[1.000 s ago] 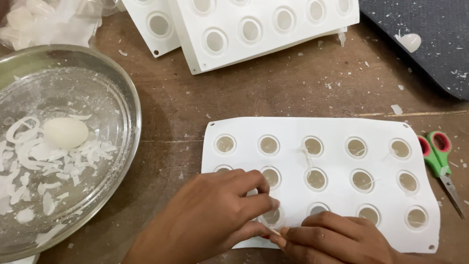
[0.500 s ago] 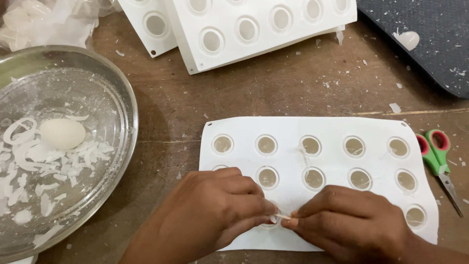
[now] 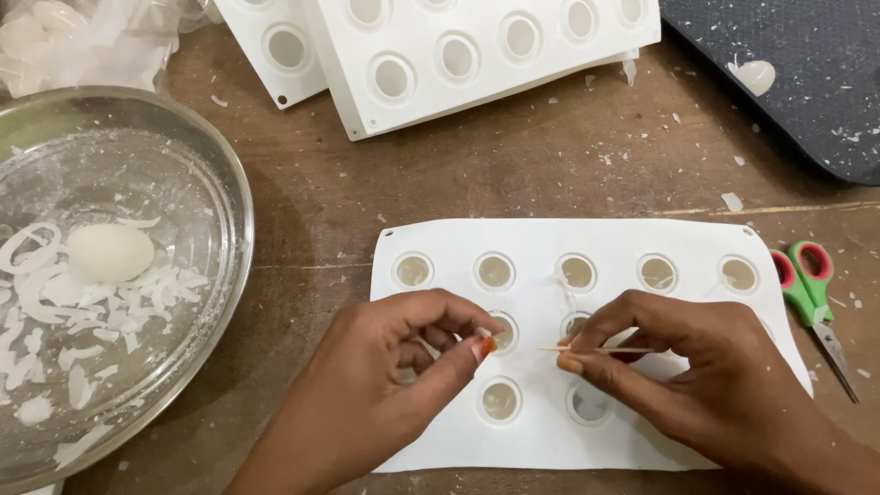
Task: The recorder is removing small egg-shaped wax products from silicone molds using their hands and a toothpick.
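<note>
A thin wooden stick (image 3: 600, 350) lies level over the middle of the white mould (image 3: 697, 247), pinched between thumb and fingertips of the right hand (image 3: 697, 376). It looks light and easy to snap, so a grip near its middle suits it best. The left hand (image 3: 385, 385) rests on the mould's near left part, thumb and forefinger pressed together. Left of the mould stands a glass bowl (image 3: 229, 211) of white shavings; scissors (image 3: 816, 293) lie at its right edge.

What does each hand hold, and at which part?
The right hand pinches a thin wooden stick along its middle, tip pointing left. The left hand has pinched fingertips over the white mould; anything held is too small to tell.
</note>
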